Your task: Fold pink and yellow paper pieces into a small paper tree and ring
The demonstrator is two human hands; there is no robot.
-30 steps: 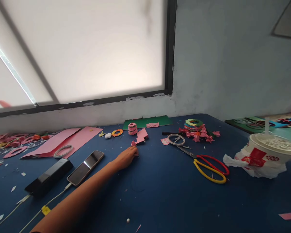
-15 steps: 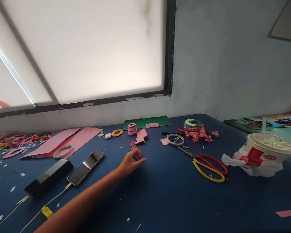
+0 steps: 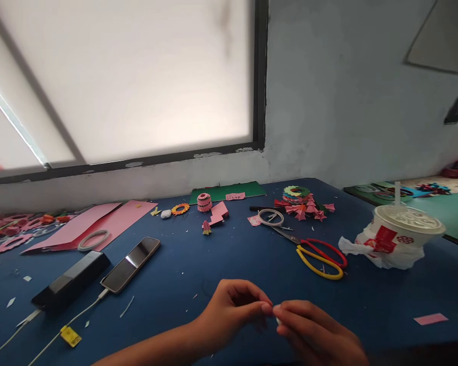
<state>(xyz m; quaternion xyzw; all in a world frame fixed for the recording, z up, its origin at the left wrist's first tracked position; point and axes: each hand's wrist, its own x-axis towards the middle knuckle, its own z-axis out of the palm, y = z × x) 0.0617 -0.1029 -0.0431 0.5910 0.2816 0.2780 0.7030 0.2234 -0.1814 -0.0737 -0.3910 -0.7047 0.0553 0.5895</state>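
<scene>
My left hand [image 3: 234, 311] and my right hand [image 3: 315, 328] meet at the fingertips above the near part of the blue table [image 3: 168, 284]. Both are closed in a pinch. A speck of something small and white [image 3: 278, 321] shows at my right fingertips; its kind is too small to tell. Whether the left fingers also grip it is hidden. Beyond the hands lie a small folded pink and green paper piece [image 3: 206, 227] and a cut pink paper [image 3: 219, 213]. Scissors [image 3: 316, 256] with one red and one yellow handle rest to the right, partly open.
A phone [image 3: 132, 264] on a cable and a black box [image 3: 72, 278] lie left. Behind are pink sheets [image 3: 82, 223], a tape roll [image 3: 93, 240] and stacked pink rings [image 3: 204, 202]. Folded paper stars [image 3: 309, 207] sit at back right; a lidded cup [image 3: 402, 236] stands right.
My left hand has drawn back from beside the small folded paper piece toward the near edge. My right hand has come into view and meets it. The view has shifted slightly.
</scene>
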